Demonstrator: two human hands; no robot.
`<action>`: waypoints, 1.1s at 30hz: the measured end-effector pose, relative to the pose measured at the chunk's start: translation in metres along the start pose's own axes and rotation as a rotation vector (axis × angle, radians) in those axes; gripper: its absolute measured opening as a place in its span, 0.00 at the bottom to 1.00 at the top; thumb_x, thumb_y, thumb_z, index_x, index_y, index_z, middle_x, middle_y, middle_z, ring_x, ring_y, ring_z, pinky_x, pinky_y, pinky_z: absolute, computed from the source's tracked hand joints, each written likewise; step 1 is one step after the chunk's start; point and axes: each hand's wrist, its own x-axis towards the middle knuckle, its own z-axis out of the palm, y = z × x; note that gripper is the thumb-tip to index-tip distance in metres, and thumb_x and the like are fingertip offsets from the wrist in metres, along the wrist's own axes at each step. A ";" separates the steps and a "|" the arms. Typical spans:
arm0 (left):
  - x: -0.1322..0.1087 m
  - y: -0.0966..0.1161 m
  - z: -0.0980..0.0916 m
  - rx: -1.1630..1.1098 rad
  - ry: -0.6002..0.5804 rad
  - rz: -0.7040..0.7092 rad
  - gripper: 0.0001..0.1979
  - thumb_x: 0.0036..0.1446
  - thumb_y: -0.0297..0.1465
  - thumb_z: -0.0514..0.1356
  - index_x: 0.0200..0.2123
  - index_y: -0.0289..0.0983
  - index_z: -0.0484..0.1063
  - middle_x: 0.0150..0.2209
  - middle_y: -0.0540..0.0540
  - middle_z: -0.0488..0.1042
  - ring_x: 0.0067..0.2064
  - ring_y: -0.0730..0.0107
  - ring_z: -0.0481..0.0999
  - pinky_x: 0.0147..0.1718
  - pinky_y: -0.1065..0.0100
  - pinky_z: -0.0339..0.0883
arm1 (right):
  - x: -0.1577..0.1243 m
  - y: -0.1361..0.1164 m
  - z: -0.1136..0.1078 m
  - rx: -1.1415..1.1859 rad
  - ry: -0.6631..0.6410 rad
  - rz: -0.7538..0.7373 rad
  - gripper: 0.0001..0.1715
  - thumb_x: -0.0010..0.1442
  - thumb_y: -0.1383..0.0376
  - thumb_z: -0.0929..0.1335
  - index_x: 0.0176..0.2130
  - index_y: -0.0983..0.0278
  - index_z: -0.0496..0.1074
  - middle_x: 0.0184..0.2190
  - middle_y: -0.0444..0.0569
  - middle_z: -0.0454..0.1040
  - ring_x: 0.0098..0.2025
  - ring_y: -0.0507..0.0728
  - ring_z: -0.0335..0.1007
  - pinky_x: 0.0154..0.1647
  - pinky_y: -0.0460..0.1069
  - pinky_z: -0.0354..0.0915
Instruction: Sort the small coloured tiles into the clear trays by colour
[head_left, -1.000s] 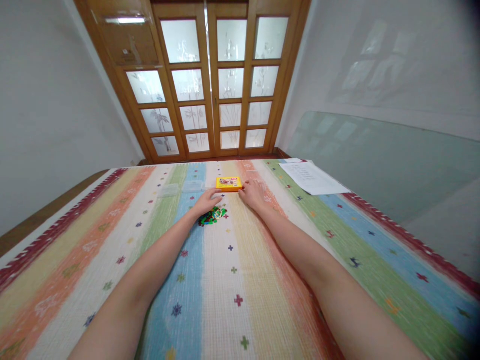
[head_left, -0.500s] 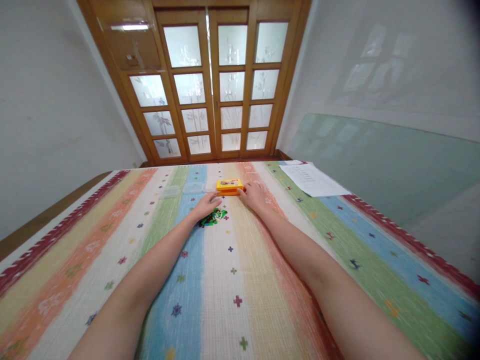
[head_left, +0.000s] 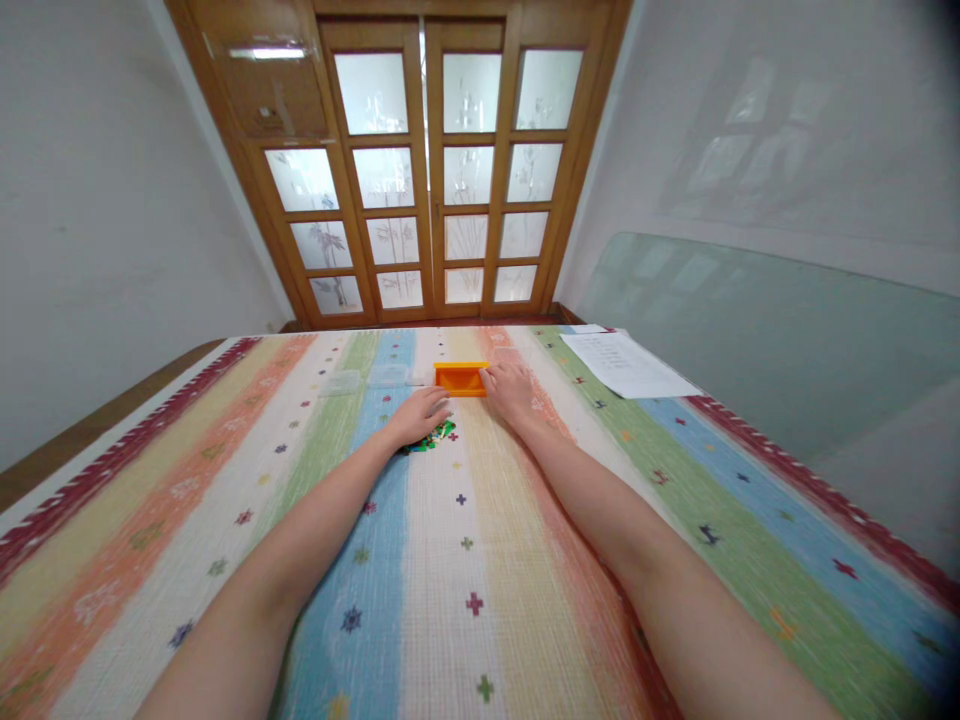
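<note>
The right hand [head_left: 511,386] grips the orange box [head_left: 459,379] by its end, stood on edge; the left hand [head_left: 420,412] lies flat, uncurled, over the green pieces [head_left: 439,436].

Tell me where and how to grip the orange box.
Take the orange box by its short ends, from the near side: it looks tipped up on a long edge. The right hand touches its right end; the left end is free.
</note>
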 end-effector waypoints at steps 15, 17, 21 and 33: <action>-0.003 0.013 -0.012 -0.021 -0.021 0.045 0.20 0.71 0.43 0.53 0.54 0.38 0.77 0.55 0.40 0.78 0.58 0.57 0.75 0.63 0.55 0.66 | 0.021 0.026 0.025 0.314 -0.013 -0.149 0.24 0.73 0.57 0.61 0.62 0.61 0.74 0.67 0.56 0.67 0.70 0.62 0.60 0.72 0.62 0.56; -0.004 0.012 -0.011 0.001 -0.012 0.052 0.20 0.72 0.43 0.53 0.54 0.39 0.78 0.57 0.40 0.77 0.60 0.57 0.74 0.64 0.54 0.65 | 0.019 0.028 0.025 0.284 -0.049 -0.169 0.22 0.73 0.59 0.62 0.57 0.62 0.77 0.62 0.57 0.73 0.66 0.62 0.64 0.70 0.61 0.57; -0.006 0.008 -0.008 0.049 0.005 0.054 0.20 0.72 0.42 0.54 0.54 0.39 0.78 0.60 0.40 0.75 0.64 0.56 0.70 0.67 0.52 0.62 | 0.012 0.027 0.015 0.220 -0.156 -0.331 0.18 0.69 0.58 0.67 0.53 0.62 0.79 0.56 0.56 0.77 0.61 0.63 0.68 0.66 0.61 0.60; -0.008 0.002 -0.007 0.041 0.050 0.022 0.18 0.70 0.40 0.55 0.53 0.40 0.79 0.58 0.42 0.77 0.62 0.58 0.73 0.66 0.52 0.64 | 0.000 0.006 0.001 -0.096 -0.220 -0.159 0.15 0.66 0.59 0.70 0.49 0.64 0.75 0.52 0.60 0.73 0.54 0.66 0.67 0.56 0.57 0.63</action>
